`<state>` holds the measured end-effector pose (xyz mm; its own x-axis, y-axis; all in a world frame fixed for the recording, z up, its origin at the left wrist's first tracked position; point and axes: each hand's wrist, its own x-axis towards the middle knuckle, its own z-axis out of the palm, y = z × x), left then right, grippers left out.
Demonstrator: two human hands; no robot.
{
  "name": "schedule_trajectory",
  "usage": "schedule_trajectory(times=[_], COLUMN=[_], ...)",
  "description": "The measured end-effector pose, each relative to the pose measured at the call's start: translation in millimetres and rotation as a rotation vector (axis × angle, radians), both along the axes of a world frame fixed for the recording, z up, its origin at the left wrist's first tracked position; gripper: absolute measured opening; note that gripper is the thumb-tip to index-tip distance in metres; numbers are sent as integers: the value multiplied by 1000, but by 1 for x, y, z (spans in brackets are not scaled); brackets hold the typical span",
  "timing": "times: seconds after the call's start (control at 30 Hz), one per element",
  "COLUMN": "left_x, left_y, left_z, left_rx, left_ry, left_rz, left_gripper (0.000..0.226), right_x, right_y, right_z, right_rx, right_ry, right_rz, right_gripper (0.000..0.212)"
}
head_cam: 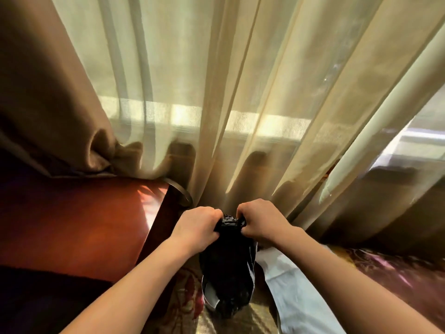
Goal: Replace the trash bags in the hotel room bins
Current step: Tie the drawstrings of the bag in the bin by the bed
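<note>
black trash bag (226,266) hanging centre, near, over bin (210,294) | soft, light, slippery; best gripped at bunched neck | left hand (198,227), right hand (258,221) fisting neck tightly | wooden table (79,225) left, curtain (240,104) far

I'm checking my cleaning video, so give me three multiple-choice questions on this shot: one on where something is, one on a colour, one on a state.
1. Where is the wooden table?
A. left of the bag
B. right of the bag
C. behind the curtain

2. What colour is the trash bag?
A. white
B. black
C. blue

3. How is the top of the bag held?
A. hanging loose
B. pinched by one hand
C. gripped by both hands

Answers:
1 A, the table's red-brown top lies left of the bag.
2 B, the plastic is glossy black.
3 C, the left hand and the right hand both clench the bunched top, above the bin.
</note>
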<state>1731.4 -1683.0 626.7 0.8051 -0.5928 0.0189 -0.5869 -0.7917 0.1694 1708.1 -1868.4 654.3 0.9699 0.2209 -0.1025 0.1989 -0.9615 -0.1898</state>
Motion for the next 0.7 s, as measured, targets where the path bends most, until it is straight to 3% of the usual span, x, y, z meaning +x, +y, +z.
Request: schedule_trajectory(times=[0.23, 0.7], left_x=[-44, -239], left_y=[42, 158], left_z=[85, 134], left_rx=[-104, -138], left_ry=[43, -33], left_rz=[179, 799], left_gripper=[20, 12], right_x=[-18, -98], right_y=[36, 185], right_z=[88, 135], right_rx=[5, 47], right_ry=[-72, -91], right_rz=[169, 795], right_gripper=[19, 26])
